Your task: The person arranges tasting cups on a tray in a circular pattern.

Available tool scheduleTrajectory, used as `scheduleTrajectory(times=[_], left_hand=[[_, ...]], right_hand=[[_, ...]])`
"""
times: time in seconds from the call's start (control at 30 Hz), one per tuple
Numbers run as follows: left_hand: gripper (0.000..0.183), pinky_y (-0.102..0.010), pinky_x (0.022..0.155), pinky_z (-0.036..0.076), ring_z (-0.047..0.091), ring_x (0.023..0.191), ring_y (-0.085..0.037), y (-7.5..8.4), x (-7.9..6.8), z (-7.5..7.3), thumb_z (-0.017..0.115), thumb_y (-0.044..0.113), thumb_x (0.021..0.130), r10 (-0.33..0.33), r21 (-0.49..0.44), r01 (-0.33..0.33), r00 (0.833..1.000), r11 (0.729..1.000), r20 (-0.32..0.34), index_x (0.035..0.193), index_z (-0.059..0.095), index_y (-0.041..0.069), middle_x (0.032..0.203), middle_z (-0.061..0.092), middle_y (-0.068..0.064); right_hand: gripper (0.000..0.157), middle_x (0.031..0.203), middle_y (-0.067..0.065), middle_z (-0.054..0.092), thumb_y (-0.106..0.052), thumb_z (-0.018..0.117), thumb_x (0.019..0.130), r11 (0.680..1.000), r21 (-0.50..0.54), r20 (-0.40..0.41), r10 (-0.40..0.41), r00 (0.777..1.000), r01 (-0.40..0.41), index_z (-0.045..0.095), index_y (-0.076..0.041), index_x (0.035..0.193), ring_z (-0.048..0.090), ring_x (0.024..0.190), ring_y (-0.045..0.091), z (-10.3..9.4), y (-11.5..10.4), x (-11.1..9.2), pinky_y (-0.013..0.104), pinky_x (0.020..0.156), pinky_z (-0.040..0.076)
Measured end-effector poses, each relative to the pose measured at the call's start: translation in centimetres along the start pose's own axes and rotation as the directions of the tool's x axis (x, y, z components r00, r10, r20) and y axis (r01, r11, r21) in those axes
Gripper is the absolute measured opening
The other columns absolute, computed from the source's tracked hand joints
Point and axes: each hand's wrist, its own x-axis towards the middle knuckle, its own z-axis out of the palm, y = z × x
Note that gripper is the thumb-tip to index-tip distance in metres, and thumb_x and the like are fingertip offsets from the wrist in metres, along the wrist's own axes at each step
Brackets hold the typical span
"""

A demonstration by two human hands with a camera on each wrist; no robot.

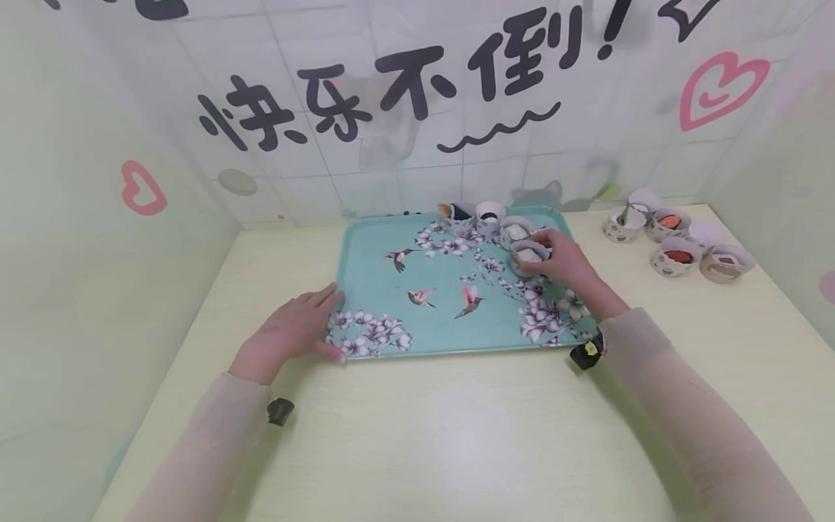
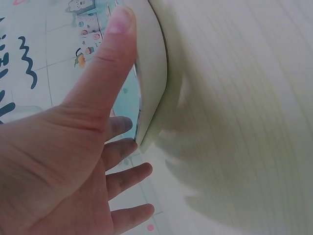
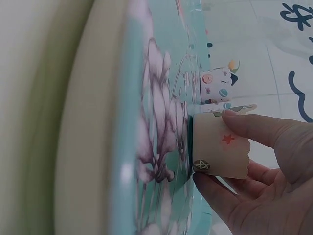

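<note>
A turquoise tray [image 1: 417, 326] printed with flowers and hummingbirds lies on the table. My left hand [image 1: 293, 326] is at its left end, thumb [image 2: 115, 44] along the near edge and fingers fairly straight. Near the tray's right side, my right hand [image 1: 564, 261] holds a small paper cup [image 1: 528, 255] between thumb and fingers. That cup [image 3: 222, 144] has a scalloped rim, a red star and whitish contents; its base is right at the tray surface. Behind it stand another paper cup [image 1: 515, 230], one with a dark-and-white filling [image 1: 489, 216] and one with dark and orange pieces [image 1: 460, 216].
Several more paper cups stand at the table's back right, among them one with red contents [image 1: 678, 257], one with orange contents [image 1: 668, 222] and a brownish one [image 1: 725, 264]. A wall with large black lettering [image 1: 417, 80] rises behind the table.
</note>
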Motion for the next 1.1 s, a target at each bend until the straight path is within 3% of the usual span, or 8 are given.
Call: scheduleTrajectory(times=[0.47, 0.9, 1.1], left_hand=[[0.115, -0.061, 0.119, 0.031, 0.03, 0.146, -0.049, 0.0, 0.0, 0.0, 0.079, 0.059, 0.073, 0.007, 0.007, -0.007, 1.0, 1.0, -0.011, 0.156, 0.026, -0.001, 0.164, 0.02, -0.024], [0.116, -0.061, 0.119, 0.032, 0.03, 0.145, -0.049, -0.1, 0.1, 0.0, 0.08, 0.058, 0.072, 0.007, -0.01, -0.007, 1.0, 1.0, -0.015, 0.156, 0.026, -0.001, 0.164, 0.02, -0.024], [0.115, -0.061, 0.118, 0.032, 0.031, 0.145, -0.049, 0.0, 0.0, 0.0, 0.08, 0.059, 0.072, 0.009, -0.001, -0.009, 1.0, 1.0, -0.015, 0.156, 0.026, -0.001, 0.164, 0.02, -0.024]], right_hand=[[0.07, 0.147, 0.026, 0.044, -0.022, 0.073, 0.091, 1.0, 0.012, 0.018, 0.022, 1.0, -0.023, 0.037, 0.002, 0.146, 0.045, 0.132, 0.041, 0.0, -0.3, -0.2, 0.057, 0.11, 0.042], [0.089, 0.151, 0.022, 0.043, -0.04, 0.079, 0.084, 0.997, 0.063, 0.014, 0.054, 0.998, -0.054, 0.033, -0.003, 0.151, 0.043, 0.138, 0.039, -1.4, 0.2, -1.5, 0.055, 0.112, 0.044], [0.076, 0.149, 0.025, 0.045, -0.029, 0.072, 0.093, 0.996, 0.091, -0.02, 0.027, 0.999, -0.025, 0.032, 0.0, 0.151, 0.045, 0.138, 0.043, -2.4, 0.3, -2.5, 0.056, 0.112, 0.043]])
